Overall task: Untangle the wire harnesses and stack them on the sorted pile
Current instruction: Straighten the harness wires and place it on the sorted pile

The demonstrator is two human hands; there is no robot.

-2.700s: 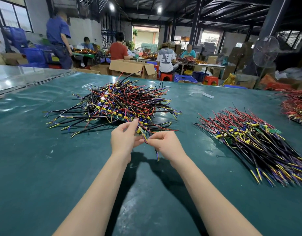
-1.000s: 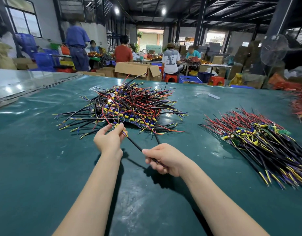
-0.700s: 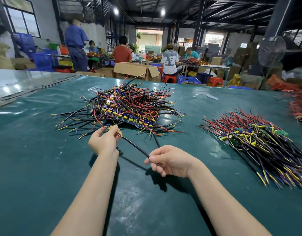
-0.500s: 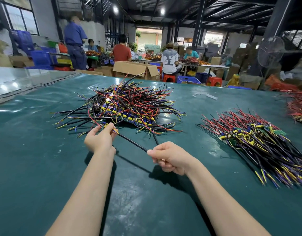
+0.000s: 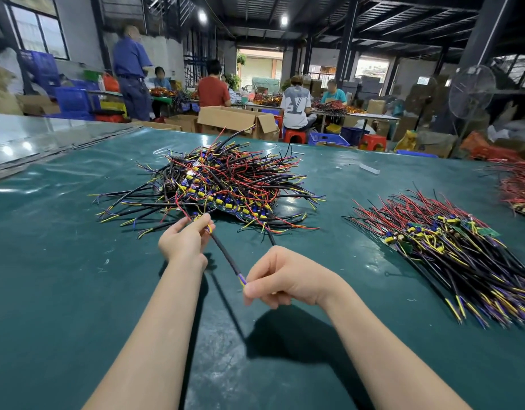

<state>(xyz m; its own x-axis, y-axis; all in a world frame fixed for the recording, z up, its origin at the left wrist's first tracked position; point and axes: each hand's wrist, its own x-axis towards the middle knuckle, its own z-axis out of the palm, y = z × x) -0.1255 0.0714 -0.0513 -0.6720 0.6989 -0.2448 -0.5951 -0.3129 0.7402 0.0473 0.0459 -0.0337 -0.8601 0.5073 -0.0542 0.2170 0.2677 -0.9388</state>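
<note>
A tangled heap of red, black, yellow and blue wire harnesses (image 5: 225, 184) lies in the middle of the green table (image 5: 48, 291). One harness with a black sleeve (image 5: 225, 255) stretches between my hands, in front of the heap. My left hand (image 5: 185, 239) pinches its connector end at the heap's near edge. My right hand (image 5: 280, 276) pinches its yellow and purple wire tips lower right. The sorted pile (image 5: 450, 253), with wires lying parallel, is at the right.
Another red wire pile (image 5: 518, 187) sits at the far right edge. A small white strip (image 5: 369, 168) lies beyond the piles. Cardboard boxes (image 5: 234, 119), stools and several seated or standing people fill the workshop behind the table.
Both hands went from working at the heap's edge to drawing one black-sleeved harness out. My right hand slid down the sleeve to the wire tips; the harness now runs taut.
</note>
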